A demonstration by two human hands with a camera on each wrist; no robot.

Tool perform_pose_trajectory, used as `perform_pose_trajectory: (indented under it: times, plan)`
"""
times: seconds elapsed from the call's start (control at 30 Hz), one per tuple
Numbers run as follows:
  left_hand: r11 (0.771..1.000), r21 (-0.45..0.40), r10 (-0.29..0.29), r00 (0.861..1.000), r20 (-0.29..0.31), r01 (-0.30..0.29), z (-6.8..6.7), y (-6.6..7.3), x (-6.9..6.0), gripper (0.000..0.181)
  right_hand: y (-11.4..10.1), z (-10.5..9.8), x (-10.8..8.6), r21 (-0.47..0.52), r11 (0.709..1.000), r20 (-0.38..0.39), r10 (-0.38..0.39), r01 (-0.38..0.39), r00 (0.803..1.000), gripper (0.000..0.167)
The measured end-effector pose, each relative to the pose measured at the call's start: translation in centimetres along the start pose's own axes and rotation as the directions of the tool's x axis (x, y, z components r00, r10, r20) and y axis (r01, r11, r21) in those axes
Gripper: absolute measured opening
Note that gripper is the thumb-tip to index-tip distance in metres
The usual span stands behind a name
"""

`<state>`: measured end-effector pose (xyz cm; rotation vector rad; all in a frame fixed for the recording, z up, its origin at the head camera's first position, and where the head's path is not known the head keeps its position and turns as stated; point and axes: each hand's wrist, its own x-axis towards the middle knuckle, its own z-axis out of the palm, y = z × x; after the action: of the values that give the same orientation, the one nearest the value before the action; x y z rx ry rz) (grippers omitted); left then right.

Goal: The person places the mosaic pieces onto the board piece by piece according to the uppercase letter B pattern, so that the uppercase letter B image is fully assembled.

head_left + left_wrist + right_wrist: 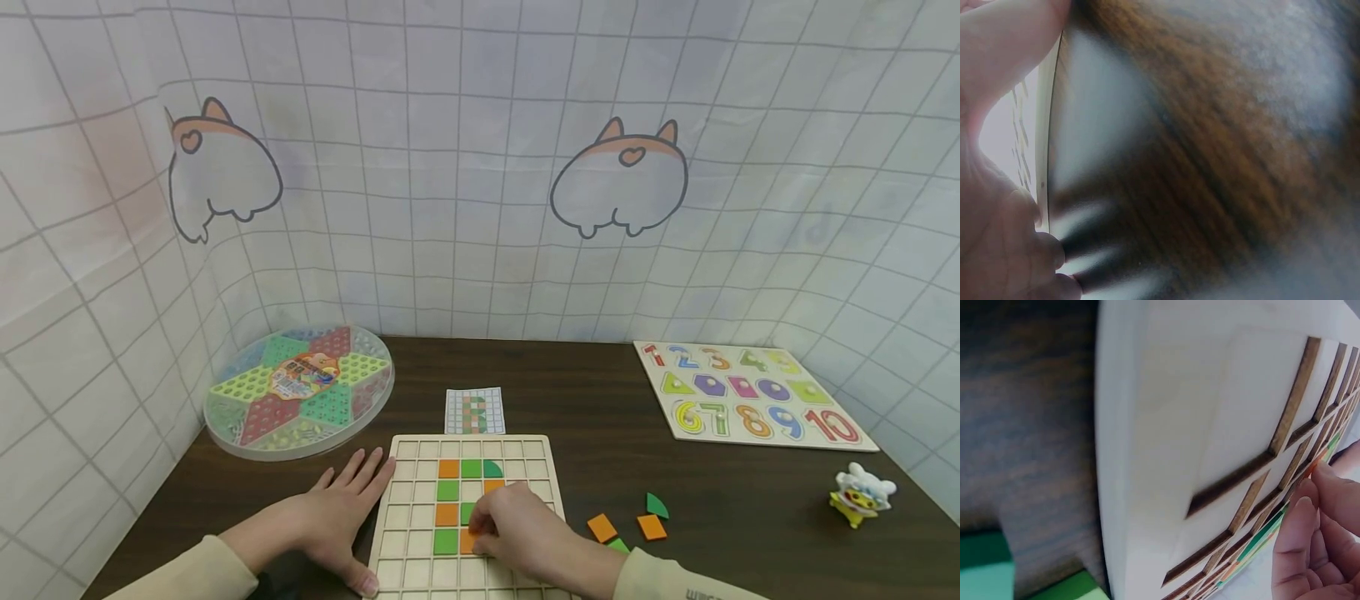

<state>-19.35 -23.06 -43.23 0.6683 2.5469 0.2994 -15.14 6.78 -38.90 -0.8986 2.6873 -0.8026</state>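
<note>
A pale wooden grid board lies on the table, with orange and green square tiles set in several cells. One green quarter-round tile sits at the upper right of the group. My right hand is over the board, thumb and forefinger pinching an orange square tile at a cell of the lower filled row. It covers part of the cells around it. My left hand rests with fingers spread along the board's left edge, thumb and fingertips touching the rim.
Right of the board lie loose tiles: two orange squares, a green quarter-round and a partly hidden green piece. A printed pattern card lies behind the board. Farther out are a round star-patterned game board, a number puzzle and a small figurine.
</note>
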Motion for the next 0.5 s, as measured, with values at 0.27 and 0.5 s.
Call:
perform_pose_trajectory:
  times: [0.27, 0.5]
  plan:
    - [1.0, -0.008, 0.017, 1.0, -0.021, -0.018, 0.8, -1.1, 0.6, 0.149, 0.2, -0.6, -0.1, 0.045, 0.999, 0.034, -0.02, 0.018, 0.999, 0.004]
    - [1.0, -0.003, 0.006, 1.0, -0.016, -0.006, 0.0, -0.1, 0.0, 0.149, 1.8, -2.7, -1.4, 0.083, 0.996, 0.0, -0.014, 0.014, 1.0, 0.006]
